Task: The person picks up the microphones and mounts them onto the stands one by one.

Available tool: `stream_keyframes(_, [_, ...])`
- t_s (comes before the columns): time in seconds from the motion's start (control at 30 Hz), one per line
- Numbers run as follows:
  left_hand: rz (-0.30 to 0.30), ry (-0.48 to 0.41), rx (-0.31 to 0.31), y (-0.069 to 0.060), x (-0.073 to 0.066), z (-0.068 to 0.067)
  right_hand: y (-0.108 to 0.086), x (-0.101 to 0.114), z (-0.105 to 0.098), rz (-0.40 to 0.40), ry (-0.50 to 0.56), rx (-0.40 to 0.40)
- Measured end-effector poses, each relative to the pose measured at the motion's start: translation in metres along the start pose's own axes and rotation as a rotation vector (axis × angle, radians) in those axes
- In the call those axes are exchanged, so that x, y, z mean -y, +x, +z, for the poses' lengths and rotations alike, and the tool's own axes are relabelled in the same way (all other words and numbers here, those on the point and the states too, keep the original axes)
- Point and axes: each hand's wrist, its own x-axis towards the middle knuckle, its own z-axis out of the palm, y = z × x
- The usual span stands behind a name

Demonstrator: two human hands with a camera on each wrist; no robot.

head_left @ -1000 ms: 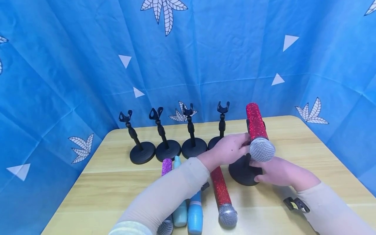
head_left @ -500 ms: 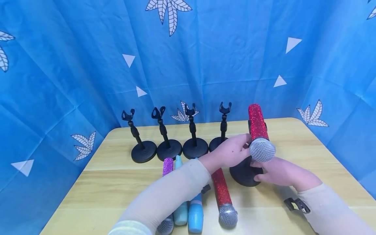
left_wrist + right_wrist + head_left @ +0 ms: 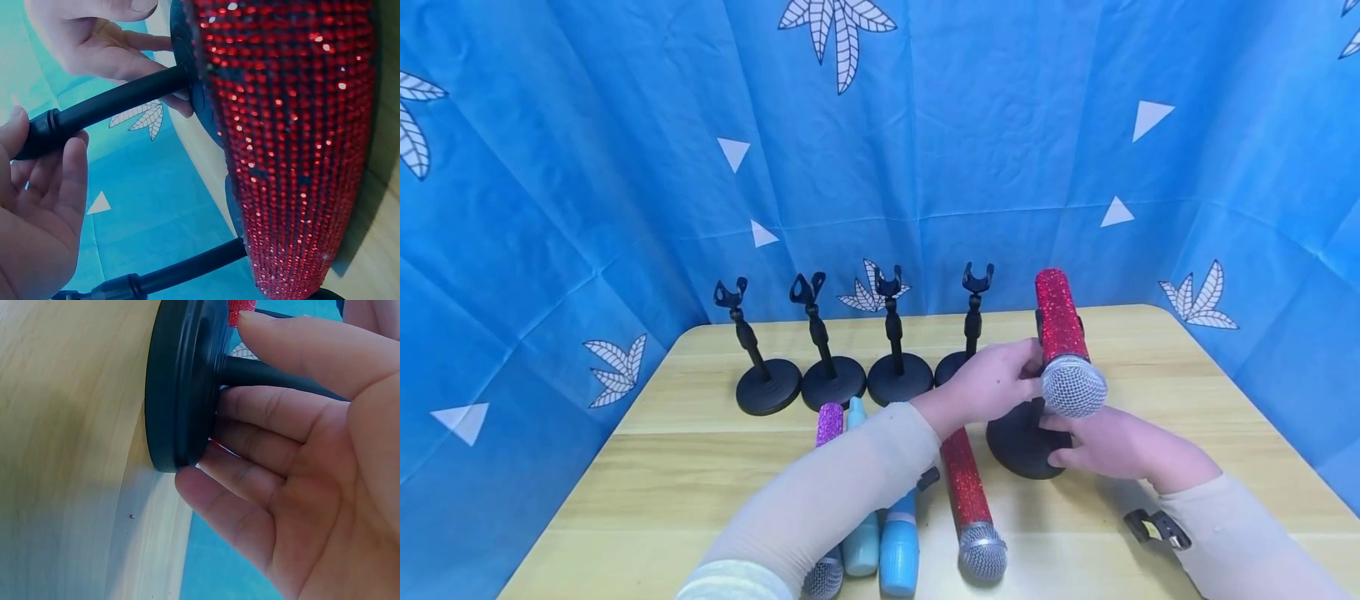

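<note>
A red glittery microphone (image 3: 1060, 317) with a silver mesh head sits in the clip of a black desk stand (image 3: 1021, 442) at the right, its head tilted toward me. With thumb and fingers, my left hand (image 3: 992, 382) grips the collar on the stand's stem (image 3: 115, 103), just below the clip. Low down at the round base (image 3: 187, 387), my right hand (image 3: 1108, 440) touches it with loosely extended fingers, the thumb apart from the stem. Another red glittery microphone (image 3: 966, 483) lies on the table under my left wrist and looms large in the left wrist view.
Several black stands with bare clips, such as the leftmost stand (image 3: 767, 385), stand in a row at the back. A purple microphone (image 3: 829, 423), a mint marker-shaped bottle (image 3: 860, 546) and a blue one (image 3: 898, 554) lie partly under my left sleeve. Blue curtain (image 3: 1000, 150) surrounds the table.
The head view has shifted slightly, so the whole scene sits a little lower and further right. Both hands keep their places at the stand.
</note>
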Motion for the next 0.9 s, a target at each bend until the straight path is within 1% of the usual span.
stream_keyframes(0.1, [-0.004,0.024,-0.015,0.0023,-0.001,0.0006,0.0006,-0.0002,0.0003,0.001,0.001,-0.003])
stream_keyframes(0.2, [-0.003,0.002,0.007,0.0016,0.0009,0.0006,0.0012,0.0,0.0008,-0.002,-0.004,-0.003])
stream_keyframes(0.3, [0.03,-0.041,0.071,-0.002,0.0043,-0.0015,0.0008,0.0002,0.0012,-0.006,-0.003,-0.005])
stream_keyframes(0.37, [0.064,-0.04,0.103,-0.0041,0.0061,-0.0034,0.0,0.0003,0.0008,0.0,-0.004,-0.003])
stream_keyframes(0.43, [0.103,-0.03,0.112,-0.005,0.0076,-0.0048,-0.0012,-0.0006,-0.0003,0.009,-0.004,0.001])
stream_keyframes(0.53, [0.115,-0.016,0.096,-0.0049,0.0082,-0.0055,-0.0023,-0.0007,-0.0012,0.021,0.004,0.003])
stream_keyframes(0.57, [0.106,-0.024,0.09,-0.0048,0.0081,-0.0052,-0.0025,-0.0006,-0.0013,0.021,0.007,0.0])
stream_keyframes(0.67, [0.038,-0.057,0.069,-0.0047,0.0065,-0.0034,-0.0027,0.0006,-0.0009,0.027,0.03,-0.007])
stream_keyframes(0.77, [-0.011,-0.076,0.03,-0.0041,0.0048,-0.0013,-0.0038,0.0007,-0.0013,0.07,0.055,0.021])
stream_keyframes(0.83, [-0.025,-0.079,0.006,-0.004,0.0041,0.0002,-0.0039,0.0004,-0.0013,0.083,0.084,0.04])
stream_keyframes(0.9, [-0.025,-0.079,-0.008,-0.0048,0.0044,0.0019,-0.003,-0.0012,-0.001,0.061,0.104,0.052])
